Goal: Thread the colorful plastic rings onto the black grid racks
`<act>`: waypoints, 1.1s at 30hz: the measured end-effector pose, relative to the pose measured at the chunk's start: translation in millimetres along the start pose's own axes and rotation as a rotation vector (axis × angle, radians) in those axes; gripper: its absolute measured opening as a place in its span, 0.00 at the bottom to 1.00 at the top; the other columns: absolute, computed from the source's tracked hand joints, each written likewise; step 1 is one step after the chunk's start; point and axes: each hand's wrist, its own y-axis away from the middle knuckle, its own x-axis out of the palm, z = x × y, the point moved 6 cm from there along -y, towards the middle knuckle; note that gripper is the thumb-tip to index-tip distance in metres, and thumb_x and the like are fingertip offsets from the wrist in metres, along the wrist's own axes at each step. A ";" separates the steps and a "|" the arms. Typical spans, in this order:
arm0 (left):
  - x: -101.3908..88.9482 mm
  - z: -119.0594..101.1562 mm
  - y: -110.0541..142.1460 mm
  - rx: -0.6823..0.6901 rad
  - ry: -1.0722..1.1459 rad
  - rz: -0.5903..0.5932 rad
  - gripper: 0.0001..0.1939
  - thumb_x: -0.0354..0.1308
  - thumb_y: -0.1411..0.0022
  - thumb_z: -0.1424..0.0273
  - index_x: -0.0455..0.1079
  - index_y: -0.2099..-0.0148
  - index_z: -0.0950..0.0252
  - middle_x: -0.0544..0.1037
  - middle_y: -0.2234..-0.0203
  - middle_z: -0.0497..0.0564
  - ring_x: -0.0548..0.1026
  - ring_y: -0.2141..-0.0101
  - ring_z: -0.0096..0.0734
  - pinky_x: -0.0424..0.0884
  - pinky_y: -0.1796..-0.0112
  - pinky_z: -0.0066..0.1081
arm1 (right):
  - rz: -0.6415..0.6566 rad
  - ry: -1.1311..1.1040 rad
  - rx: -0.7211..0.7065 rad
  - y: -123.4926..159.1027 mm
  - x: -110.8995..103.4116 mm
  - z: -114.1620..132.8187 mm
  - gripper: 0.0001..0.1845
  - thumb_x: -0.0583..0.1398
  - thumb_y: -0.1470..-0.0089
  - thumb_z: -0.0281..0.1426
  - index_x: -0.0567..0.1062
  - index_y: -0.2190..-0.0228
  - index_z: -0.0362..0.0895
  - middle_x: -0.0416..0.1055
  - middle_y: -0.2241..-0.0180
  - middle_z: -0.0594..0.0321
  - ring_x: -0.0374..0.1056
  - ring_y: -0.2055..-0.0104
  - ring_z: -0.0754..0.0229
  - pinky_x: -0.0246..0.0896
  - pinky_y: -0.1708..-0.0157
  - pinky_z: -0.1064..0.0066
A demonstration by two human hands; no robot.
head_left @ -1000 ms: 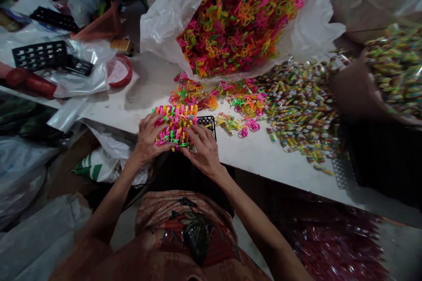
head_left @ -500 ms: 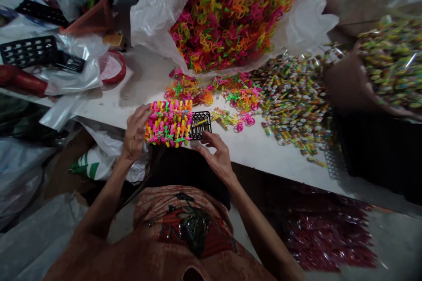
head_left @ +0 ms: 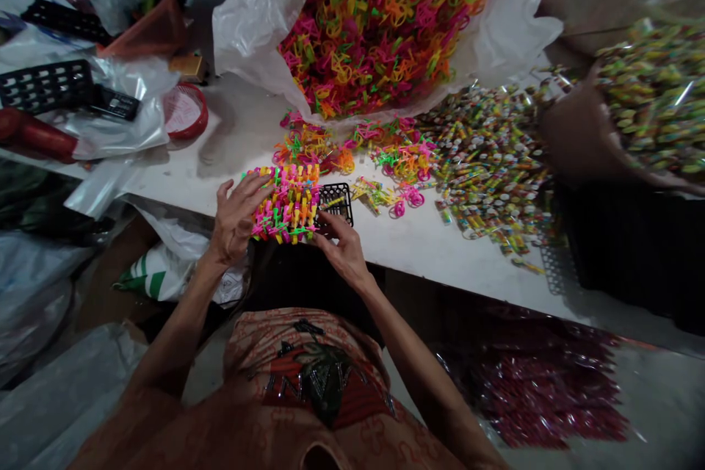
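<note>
A black plastic rack (head_left: 344,207) lies at the table's front edge, its left part covered by packed rows of pink, yellow, orange and green plastic pieces (head_left: 289,207). My left hand (head_left: 234,224) rests on the left end of these rows, fingers stretched over their top. At the right end of the rows, my right hand (head_left: 342,246) has its thumb and fingers closed around the front pieces; its fingertips are partly hidden. A thin yellow wrapped stick (head_left: 332,202) lies across the rack's uncovered part. Beside the rack are a few more yellow sticks (head_left: 374,194).
Behind the rack, loose plastic pieces (head_left: 405,158) spill before a large white bag (head_left: 253,22) full of them. Many small wrapped sticks (head_left: 490,169) are heaped to the right, beside another filled sack (head_left: 576,125). A red round basket (head_left: 203,114) stands left on the white table (head_left: 242,121).
My left hand has slid right, its fingers now over the top of the rows. My right hand has moved left from the rack's bare part and closed in on the rows' right end.
</note>
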 end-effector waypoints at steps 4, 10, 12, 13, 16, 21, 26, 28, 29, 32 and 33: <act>21.1 -9.1 -19.0 0.097 -0.125 0.219 0.33 0.39 0.34 0.43 0.60 0.35 0.52 0.62 0.35 0.54 0.57 0.34 0.49 0.43 0.37 0.58 | 0.017 0.056 -0.046 -6.3 6.5 3.6 0.22 0.58 0.43 0.34 0.73 0.47 0.46 0.73 0.57 0.55 0.71 0.60 0.58 0.70 0.61 0.66; 40.5 -7.6 -35.7 0.106 -0.087 0.304 0.30 0.45 0.37 0.42 0.65 0.40 0.50 0.62 0.34 0.51 0.57 0.35 0.54 0.36 0.36 0.61 | 0.023 0.108 -0.058 -18.3 3.4 2.4 0.21 0.59 0.43 0.32 0.74 0.47 0.45 0.75 0.57 0.57 0.71 0.60 0.60 0.69 0.59 0.67; 40.6 -6.5 -33.3 0.111 -0.083 0.277 0.30 0.47 0.37 0.43 0.65 0.39 0.48 0.63 0.35 0.48 0.58 0.35 0.53 0.36 0.36 0.60 | 0.062 0.127 -0.055 -24.0 -8.8 2.4 0.21 0.61 0.44 0.31 0.75 0.48 0.45 0.75 0.57 0.58 0.72 0.61 0.61 0.69 0.59 0.68; 40.2 -6.8 -31.7 0.120 -0.093 0.267 0.30 0.48 0.37 0.43 0.64 0.39 0.48 0.64 0.35 0.48 0.58 0.35 0.52 0.36 0.36 0.60 | 0.062 0.168 -0.049 -28.6 -17.4 3.1 0.20 0.61 0.45 0.30 0.76 0.49 0.46 0.76 0.58 0.59 0.72 0.62 0.61 0.69 0.60 0.68; 39.0 -9.1 -30.6 0.142 -0.153 0.272 0.31 0.45 0.36 0.43 0.60 0.36 0.47 0.63 0.35 0.49 0.58 0.35 0.53 0.39 0.36 0.60 | 0.015 0.461 -0.042 -50.4 -40.8 11.9 0.17 0.59 0.44 0.27 0.78 0.53 0.46 0.75 0.56 0.58 0.72 0.57 0.57 0.67 0.56 0.66; 30.5 -17.8 -49.6 0.183 -0.260 0.223 0.28 0.41 0.31 0.50 0.57 0.33 0.52 0.62 0.35 0.57 0.60 0.36 0.54 0.44 0.39 0.63 | 0.251 0.982 -0.088 -83.3 -23.5 29.8 0.17 0.50 0.38 0.25 0.76 0.54 0.44 0.69 0.46 0.53 0.72 0.54 0.53 0.67 0.60 0.64; 35.3 -53.0 -58.8 0.252 -0.218 0.103 0.25 0.50 0.32 0.61 0.58 0.34 0.52 0.68 0.38 0.56 0.66 0.39 0.48 0.53 0.39 0.55 | 0.235 1.053 -0.107 -69.7 -30.3 29.1 0.18 0.46 0.36 0.25 0.72 0.53 0.43 0.71 0.51 0.52 0.71 0.52 0.52 0.67 0.59 0.63; 47.4 -79.4 -53.1 0.320 -0.127 0.031 0.26 0.54 0.33 0.67 0.59 0.34 0.53 0.72 0.41 0.56 0.70 0.42 0.44 0.61 0.42 0.48 | 0.161 1.006 -0.023 -60.7 -41.1 20.2 0.17 0.47 0.36 0.28 0.71 0.52 0.43 0.72 0.51 0.51 0.72 0.55 0.51 0.68 0.61 0.62; 54.3 -94.1 -49.5 0.371 -0.072 -0.015 0.27 0.55 0.35 0.70 0.60 0.35 0.54 0.74 0.44 0.56 0.73 0.45 0.41 0.64 0.44 0.44 | 0.133 0.971 0.004 -58.6 -43.0 15.7 0.16 0.48 0.35 0.30 0.70 0.51 0.44 0.72 0.51 0.51 0.73 0.56 0.51 0.68 0.62 0.62; 74.5 -128.4 -41.9 0.493 0.011 -0.138 0.25 0.57 0.37 0.74 0.64 0.38 0.58 0.79 0.51 0.56 0.76 0.50 0.38 0.69 0.49 0.39 | 0.128 0.856 -0.018 -66.1 -30.9 6.2 0.14 0.52 0.36 0.34 0.70 0.51 0.49 0.74 0.52 0.56 0.74 0.60 0.55 0.69 0.63 0.64; 79.7 -133.7 -41.6 0.508 0.018 -0.163 0.23 0.57 0.38 0.75 0.66 0.40 0.59 0.79 0.52 0.56 0.77 0.51 0.38 0.70 0.50 0.39 | 0.147 0.815 -0.035 -71.0 -24.1 4.2 0.13 0.53 0.36 0.34 0.71 0.52 0.51 0.76 0.56 0.59 0.73 0.61 0.56 0.69 0.62 0.66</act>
